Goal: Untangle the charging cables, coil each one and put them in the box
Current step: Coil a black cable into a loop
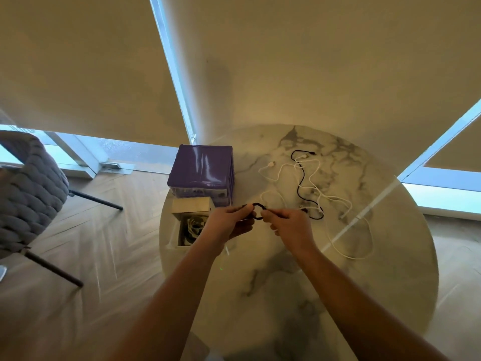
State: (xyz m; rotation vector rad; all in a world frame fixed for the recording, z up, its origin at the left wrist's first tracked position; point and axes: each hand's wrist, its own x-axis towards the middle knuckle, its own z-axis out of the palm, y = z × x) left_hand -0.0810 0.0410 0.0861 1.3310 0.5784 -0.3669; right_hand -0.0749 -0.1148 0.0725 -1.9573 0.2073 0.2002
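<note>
A: Coiling the black cable (258, 206) is the step in hand: the left hand (229, 223) pinches one side of a small loop, the right hand (289, 225) pinches the other, both held just above the table (286, 295).

B: How should the person wind it well?

A: Probably by keeping each turn the same width as that loop, letting the right hand feed slack while the left traps the turns. The tail runs back into the white cables (312, 188), so it likely wants a slow draw, or it drags them along.

B: And the box (191, 207)?

A: Just left of the left hand, open, with something coiled already inside, though that is too dim to name. A purple case (201, 170) stands touching it behind.

B: Room to move?

A: Open table lies between the arms and toward the person. The box sits near the table's left edge, so a careless drop could nudge it off. One white loop (364, 246) strays toward the right rim.
</note>
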